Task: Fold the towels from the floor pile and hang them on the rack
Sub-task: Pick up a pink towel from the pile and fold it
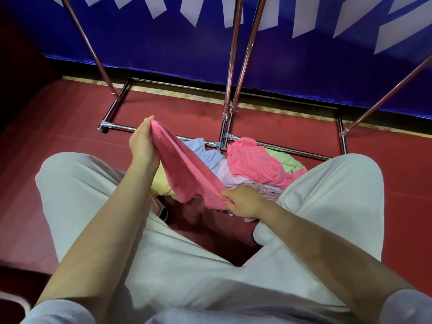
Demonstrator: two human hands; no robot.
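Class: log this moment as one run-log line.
left hand: pinches pink towel | right hand: pinches it | pile: floor | rack: bare

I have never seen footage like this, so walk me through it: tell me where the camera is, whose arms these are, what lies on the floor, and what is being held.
There is one picture, from a camera worn on a person's head, looking down past their pale trousers. No machine: just two bare arms. The left hand pinches one end of a pink towel, raised; the right hand grips the other end, lower and nearer the body, so the towel stretches between them. Beneath, on the red floor, lies a towel pile: pink, pale blue, green and yellow cloths, crumpled. Behind it stands a metal rack, its poles rising before a blue wall. No towel shows on the visible part of the rack.
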